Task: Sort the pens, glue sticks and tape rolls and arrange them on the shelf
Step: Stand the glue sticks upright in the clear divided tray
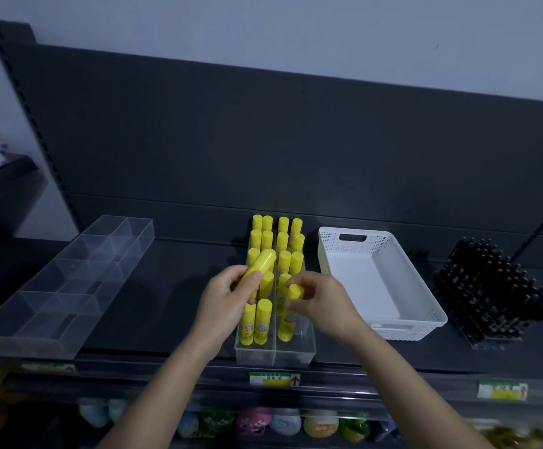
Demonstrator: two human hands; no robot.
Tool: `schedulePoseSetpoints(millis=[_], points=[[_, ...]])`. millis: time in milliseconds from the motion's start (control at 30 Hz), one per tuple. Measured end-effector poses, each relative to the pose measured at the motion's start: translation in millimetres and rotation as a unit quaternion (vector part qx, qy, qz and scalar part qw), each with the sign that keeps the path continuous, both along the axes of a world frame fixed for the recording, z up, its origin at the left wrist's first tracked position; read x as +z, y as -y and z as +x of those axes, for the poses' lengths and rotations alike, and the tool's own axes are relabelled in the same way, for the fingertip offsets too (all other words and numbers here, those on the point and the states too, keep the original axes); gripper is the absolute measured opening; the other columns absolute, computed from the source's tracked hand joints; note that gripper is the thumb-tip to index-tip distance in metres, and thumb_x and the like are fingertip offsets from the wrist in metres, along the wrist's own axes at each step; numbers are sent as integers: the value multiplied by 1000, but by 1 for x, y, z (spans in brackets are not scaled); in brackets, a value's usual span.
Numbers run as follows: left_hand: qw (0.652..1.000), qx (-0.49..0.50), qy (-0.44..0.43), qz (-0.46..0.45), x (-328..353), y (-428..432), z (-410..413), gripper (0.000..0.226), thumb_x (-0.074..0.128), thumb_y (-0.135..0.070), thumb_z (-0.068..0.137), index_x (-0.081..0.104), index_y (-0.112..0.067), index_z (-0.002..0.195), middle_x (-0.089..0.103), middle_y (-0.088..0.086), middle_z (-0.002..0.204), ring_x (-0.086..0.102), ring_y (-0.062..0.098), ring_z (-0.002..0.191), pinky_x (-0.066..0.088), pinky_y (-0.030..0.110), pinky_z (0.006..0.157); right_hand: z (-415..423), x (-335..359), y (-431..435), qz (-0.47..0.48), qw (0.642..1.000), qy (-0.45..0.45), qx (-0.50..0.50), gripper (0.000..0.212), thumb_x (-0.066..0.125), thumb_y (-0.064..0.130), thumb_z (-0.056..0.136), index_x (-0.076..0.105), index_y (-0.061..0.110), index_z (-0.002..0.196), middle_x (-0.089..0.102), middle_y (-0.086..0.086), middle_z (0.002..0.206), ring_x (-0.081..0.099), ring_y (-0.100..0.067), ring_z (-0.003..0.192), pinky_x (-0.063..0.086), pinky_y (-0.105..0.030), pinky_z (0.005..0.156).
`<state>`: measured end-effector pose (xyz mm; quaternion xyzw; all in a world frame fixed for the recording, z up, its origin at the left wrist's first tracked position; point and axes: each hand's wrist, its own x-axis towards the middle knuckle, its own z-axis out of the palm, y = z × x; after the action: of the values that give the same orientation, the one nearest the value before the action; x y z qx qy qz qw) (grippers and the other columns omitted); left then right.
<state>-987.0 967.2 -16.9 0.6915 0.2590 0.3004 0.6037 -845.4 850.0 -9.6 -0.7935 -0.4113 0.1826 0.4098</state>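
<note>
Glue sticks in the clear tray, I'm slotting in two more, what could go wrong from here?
1. The right hand pinches a glue stick among close-packed upright ones; a nudge could topple neighbours like dominoes.
2. The left hand holds a second glue stick tilted above the rows; if it slips, it would likely knock some over.
3. The clear tray sits near the front edge of the shelf; a hard push might slide it forward.
</note>
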Motion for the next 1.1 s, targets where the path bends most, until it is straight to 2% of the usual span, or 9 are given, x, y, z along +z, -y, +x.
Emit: schedulePoseSetpoints(millis=[133, 267, 500, 667, 767, 867, 933, 1033, 1100], points=[[1000, -16, 6, 12, 2, 0, 2, 13, 67, -21, 87, 69, -31, 94, 71, -15, 87, 64, -1, 79, 48, 11, 65, -1, -16, -1, -81, 994, 77, 10, 22, 71, 4, 72, 68, 16, 91, 65, -2, 86, 59, -13, 72, 39, -11, 55], [999, -12, -13, 51, 3, 1, 2, 25, 73, -15, 81, 67, -37, 90, 70, -17, 87, 63, -4, 83, 48, 9, 68, -8, -27, -5, -72, 987, 140, 33, 25, 73, 7, 69, 67, 15, 91, 57, 5, 85, 50, -12, 76, 32, -7, 53], [999, 4, -11, 51, 4, 5, 6, 14, 72, -21, 83, 70, -30, 95, 72, -7, 89, 67, 7, 84, 54, 26, 74, -9, -38, -2, -32, 992, 119, 23, 36, 76, 10, 71, 66, 21, 103, 52, 6, 96, 50, -10, 83, 36, -14, 69], [998, -6, -15, 67, 9, 8, 8, 17, 73, -20, 82, 68, -33, 92, 70, -14, 88, 65, 1, 81, 51, 19, 69, -12, -28, 6, 8, 994, 110, -7, 48, 76, 19, 76, 60, 20, 121, 52, 8, 106, 56, -11, 96, 44, -14, 80], [996, -13, -26, 84, 15, 11, 12, 23, 75, -18, 79, 64, -33, 92, 69, -12, 87, 64, -2, 81, 50, 13, 68, -13, -5, 11, 109, 992, -11, -56, 26, 73, 16, 81, 67, 22, 105, 66, 1, 99, 63, -11, 91, 54, -28, 82], [996, -10, -12, 84, 22, 18, 21, 25, 76, -14, 76, 62, -28, 91, 70, -10, 88, 64, -3, 82, 49, 11, 68, -14, 11, 14, 165, 967, -189, -33, 17, 68, 6, 84, 68, 16, 98, 69, -7, 89, 65, -13, 79, 56, -26, 71], [997, -9, 7, 77, 25, 23, 27, 26, 76, -13, 74, 61, -26, 91, 71, -11, 89, 65, -2, 84, 52, 16, 71, -14, 13, 17, 165, 956, -242, -14, 16, 64, 4, 87, 68, 7, 102, 66, -10, 86, 63, -13, 77, 55, -26, 70], [997, -27, 20, 76, 27, 27, 33, 25, 75, -12, 75, 62, -24, 94, 71, -9, 92, 67, 6, 89, 56, 31, 79, -12, 9, 23, 164, 938, -304, -15, 18, 60, 4, 90, 67, 3, 106, 67, -18, 97, 64, -23, 88, 56, -42, 85], [997, -36, 26, 70, 27, 29, 34, 24, 74, -10, 76, 63, -22, 94, 72, -7, 91, 68, 10, 89, 57, 37, 80, -10, 8, 27, 168, 928, -332, -16, 20, 58, 1, 90, 65, 0, 109, 67, -18, 98, 64, -23, 89, 55, -39, 84]])
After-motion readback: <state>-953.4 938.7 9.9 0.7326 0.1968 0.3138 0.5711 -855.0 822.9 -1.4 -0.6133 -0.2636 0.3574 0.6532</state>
